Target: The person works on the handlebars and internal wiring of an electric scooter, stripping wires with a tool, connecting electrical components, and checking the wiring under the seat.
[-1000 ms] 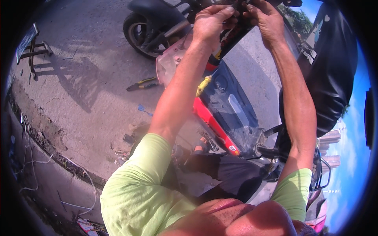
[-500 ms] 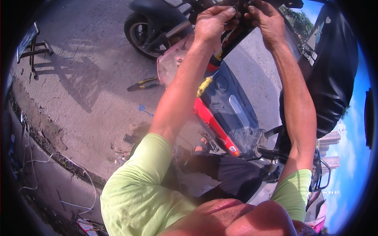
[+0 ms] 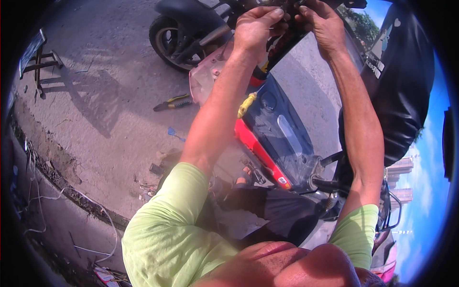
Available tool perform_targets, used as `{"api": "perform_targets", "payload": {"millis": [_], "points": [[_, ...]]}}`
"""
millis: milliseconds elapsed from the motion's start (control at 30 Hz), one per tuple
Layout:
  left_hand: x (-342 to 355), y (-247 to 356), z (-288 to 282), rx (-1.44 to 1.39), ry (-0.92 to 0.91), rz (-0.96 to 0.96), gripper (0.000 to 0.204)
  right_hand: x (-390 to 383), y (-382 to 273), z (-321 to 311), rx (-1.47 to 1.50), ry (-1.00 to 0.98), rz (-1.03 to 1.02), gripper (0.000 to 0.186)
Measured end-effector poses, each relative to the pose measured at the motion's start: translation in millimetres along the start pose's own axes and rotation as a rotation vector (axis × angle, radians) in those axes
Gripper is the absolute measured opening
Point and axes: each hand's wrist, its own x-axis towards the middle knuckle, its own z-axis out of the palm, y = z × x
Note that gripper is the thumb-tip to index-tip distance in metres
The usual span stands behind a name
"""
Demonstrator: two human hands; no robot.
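Both my arms reach up to the dark front parts of a scooter at the top of the view. My left hand [image 3: 256, 29] is closed, thumb against the fingers, on something dark and too small to name. Close to its right, my right hand [image 3: 327, 26] pinches at another dark bit, also unclear. Below them lies the scooter's dark footboard [image 3: 282, 124], with a red side panel [image 3: 258, 150] along its left edge. A yellow-handled tool or yellow cloth-like piece [image 3: 247, 105] rests by the footboard, partly beside my left forearm.
Pliers with yellow and black handles [image 3: 172, 102] lie on the concrete at left. A folding stool [image 3: 40, 67] stands farther left. Another vehicle's black wheel [image 3: 173, 43] is behind my left arm. A black seat [image 3: 397, 91] rises at right. White cable [image 3: 95, 203] trails along the kerb.
My hands stay at the same dark parts, with only a slight shift of the fingers. The whole view has moved very slightly.
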Motion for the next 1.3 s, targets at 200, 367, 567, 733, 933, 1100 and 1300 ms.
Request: {"api": "perform_targets", "payload": {"millis": [200, 367, 567, 733, 933, 1100, 1300], "points": [[-1.4, 2.4, 1.4, 0.011, 0.007, -0.001, 0.008, 1.7, 2.1, -0.2, 0.012, -0.011, -0.007, 0.019], [-1.4, 1.8, 1.6, 0.000, -0.008, 0.005, 0.008, 2.2, 2.1, -1.2, 0.014, -0.003, -0.008, 0.018], [-1.4, 1.7, 1.6, 0.003, -0.008, 0.008, 0.007, 2.1, 2.8, -1.7, 0.012, -0.010, -0.020, 0.019], [-0.1, -0.3, -0.3, 0.011, 0.008, -0.003, 0.013, 2.4, 2.0, -1.7, 0.015, -0.022, -0.013, 0.019], [-6.1, -5.1, -3.1, 0.075, -0.031, 0.164, 0.009, 1.4, 1.4, -1.0, 0.028, -0.014, -0.007, 0.019], [-7.7, -2.8, -1.8, 0.085, -0.017, 0.150, 0.010, 1.6, 2.4, -0.3, 0.028, -0.010, -0.020, 0.019], [-11.3, -0.3, -1.1, 0.095, -0.011, 0.156, 0.010, 0.6, 1.4, 1.9, 0.024, -0.008, -0.018, 0.018]]}}
